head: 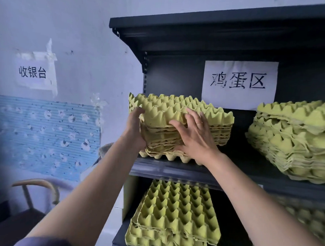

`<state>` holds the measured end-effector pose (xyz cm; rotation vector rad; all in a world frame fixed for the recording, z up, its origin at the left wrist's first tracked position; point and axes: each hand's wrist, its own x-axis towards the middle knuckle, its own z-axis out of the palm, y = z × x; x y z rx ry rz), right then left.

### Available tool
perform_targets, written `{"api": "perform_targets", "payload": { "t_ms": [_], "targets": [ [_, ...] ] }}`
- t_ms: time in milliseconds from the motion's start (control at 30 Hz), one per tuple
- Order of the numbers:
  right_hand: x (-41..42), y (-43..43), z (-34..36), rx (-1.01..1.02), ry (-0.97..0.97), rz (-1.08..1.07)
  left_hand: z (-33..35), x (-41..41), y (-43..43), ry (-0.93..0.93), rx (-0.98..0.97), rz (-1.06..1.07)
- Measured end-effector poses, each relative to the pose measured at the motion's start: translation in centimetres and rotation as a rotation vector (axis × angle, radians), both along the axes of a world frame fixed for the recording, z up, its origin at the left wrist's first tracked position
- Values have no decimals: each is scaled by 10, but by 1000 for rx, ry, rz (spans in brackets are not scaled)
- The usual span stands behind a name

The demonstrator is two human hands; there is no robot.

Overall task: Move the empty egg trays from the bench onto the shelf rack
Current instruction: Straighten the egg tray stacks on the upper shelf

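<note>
settling a stack of empty egg trays onto the middle shelf, pretty much there

my left hand [134, 131] is wrapped round the left end of the stack of egg trays [210, 115], thumb hooked over the top edge, the other fingers hidden behind it so i can't say how they lie. my right hand [196, 140] is flat against the front, fingers spread and straight, more pressing than gripping. the stack looks to be sitting on the middle board of the shelf rack [174, 171], front edge right at the lip, so i'd guess it just wants a nudge back and then letting go. another pile [293, 138] is already on the same shelf to the right, well apart, and more trays [177, 211] lie on the shelf below. paper sign [239, 83] on the back panel. the bench isn't in view, so no clue how many are left there.
</note>
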<state>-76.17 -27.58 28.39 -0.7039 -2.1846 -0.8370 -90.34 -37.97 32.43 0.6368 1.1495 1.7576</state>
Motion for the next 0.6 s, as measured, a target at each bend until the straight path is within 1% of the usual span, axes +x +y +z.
{"api": "perform_targets", "payload": {
  "t_ms": [67, 133, 200, 233, 333, 400, 533, 600],
  "targets": [
    [15, 1, 1, -4, -13, 2, -12, 11, 16, -111, 40, 2],
    [30, 5, 2, -31, -24, 0, -16, 25, 22, -169, 126, 13],
    [43, 10, 4, -60, -24, -18, -27, 36, 39, -188, 99, 62],
    [49, 12, 3, -78, -26, -30, -34, 43, 48, -175, 85, 93],
    [64, 12, -4, -179, -36, -52, -33, 75, 34, -80, 70, 201],
    [69, 11, -10, -276, 8, -40, -41, 82, 39, -6, 79, 236],
    [66, 7, -10, -369, 90, -5, -49, 79, 34, 79, 54, 195],
    [62, 2, -7, -369, 184, 49, -52, 72, 27, 129, 10, 190]
  ]
}}
